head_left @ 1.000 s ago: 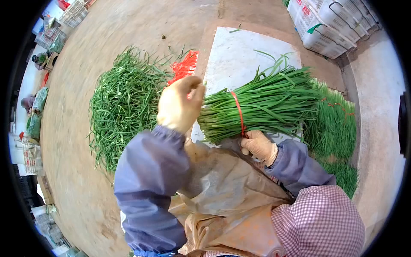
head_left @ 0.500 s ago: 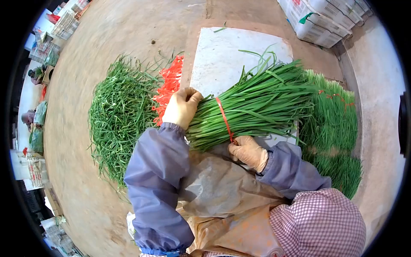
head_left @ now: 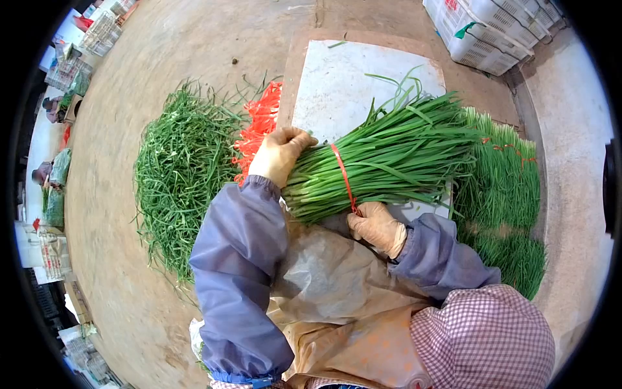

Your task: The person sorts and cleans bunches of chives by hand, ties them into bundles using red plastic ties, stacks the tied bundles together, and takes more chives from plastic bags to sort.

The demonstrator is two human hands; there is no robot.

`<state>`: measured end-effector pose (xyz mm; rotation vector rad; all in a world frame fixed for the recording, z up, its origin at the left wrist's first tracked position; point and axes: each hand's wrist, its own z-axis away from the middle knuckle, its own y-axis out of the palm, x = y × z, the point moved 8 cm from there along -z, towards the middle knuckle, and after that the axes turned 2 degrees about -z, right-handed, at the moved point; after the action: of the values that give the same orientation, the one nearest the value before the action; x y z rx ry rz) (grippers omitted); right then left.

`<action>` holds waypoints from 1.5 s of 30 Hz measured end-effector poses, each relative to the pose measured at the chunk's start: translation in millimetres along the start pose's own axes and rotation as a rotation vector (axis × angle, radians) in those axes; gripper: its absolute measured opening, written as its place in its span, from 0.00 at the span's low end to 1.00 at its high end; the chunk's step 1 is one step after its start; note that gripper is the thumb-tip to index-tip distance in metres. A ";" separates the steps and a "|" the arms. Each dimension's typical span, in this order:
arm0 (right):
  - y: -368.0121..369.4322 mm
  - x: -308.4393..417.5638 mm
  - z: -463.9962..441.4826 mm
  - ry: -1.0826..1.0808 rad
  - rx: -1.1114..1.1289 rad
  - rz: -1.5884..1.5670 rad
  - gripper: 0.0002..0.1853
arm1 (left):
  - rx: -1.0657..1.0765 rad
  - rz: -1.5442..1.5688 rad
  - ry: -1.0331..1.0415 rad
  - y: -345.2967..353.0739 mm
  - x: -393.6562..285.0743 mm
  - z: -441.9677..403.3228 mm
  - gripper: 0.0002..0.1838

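- Left hand (head_left: 282,155) is at the pale stem ends of the green bunch (head_left: 402,149), fingers bent, thumb drawn in close; whether anything is pinched there, I can't tell.
- Right hand (head_left: 376,227) is at the near edge, thumb and fingers closed on the lower end of the red band (head_left: 343,174).
- And the bunch itself! It lies over the white surface (head_left: 350,84) in front of the apron (head_left: 337,272), stem ends to the left, leaf tips fanning right.
- The band crosses it nearer the stems, so the gathering looks done; the tying looks well along, though the knot is too hidden by the fingers to call.
- Just left of the surface, a heap of loose red ties (head_left: 260,120), unused by the look of it.
- Beyond that, a tangled pile of loose greens (head_left: 188,168).
- Over on the right, banded greens (head_left: 502,175) lie close together, finished by my reading; the bunch in hand isn't set among them yet.
- Farther out, white crates (head_left: 486,39) stand top right.
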<state>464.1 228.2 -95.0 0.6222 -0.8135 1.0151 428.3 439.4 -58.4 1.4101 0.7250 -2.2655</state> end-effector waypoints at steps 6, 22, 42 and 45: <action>0.5 0.3 -0.8 0.012 0.015 0.037 0.11 | -0.072 0.982 0.033 -8.5 46.3 -0.3 0.12; 0.4 5.1 1.2 -0.027 0.016 -0.231 0.15 | -0.332 -0.621 0.316 -63.9 -73.0 67.6 0.45; -32.5 160.6 66.2 -0.993 -0.280 1.200 0.20 | -0.390 -0.243 1.233 7.3 -160.5 151.9 0.64; -19.1 146.1 38.0 -1.197 -0.387 1.560 0.18 | -0.295 -0.056 1.085 -9.6 -135.6 140.5 0.62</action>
<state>512.8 262.0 45.1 0.0677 -2.7137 1.7391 381.3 368.3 117.5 2.4146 1.3201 -1.1759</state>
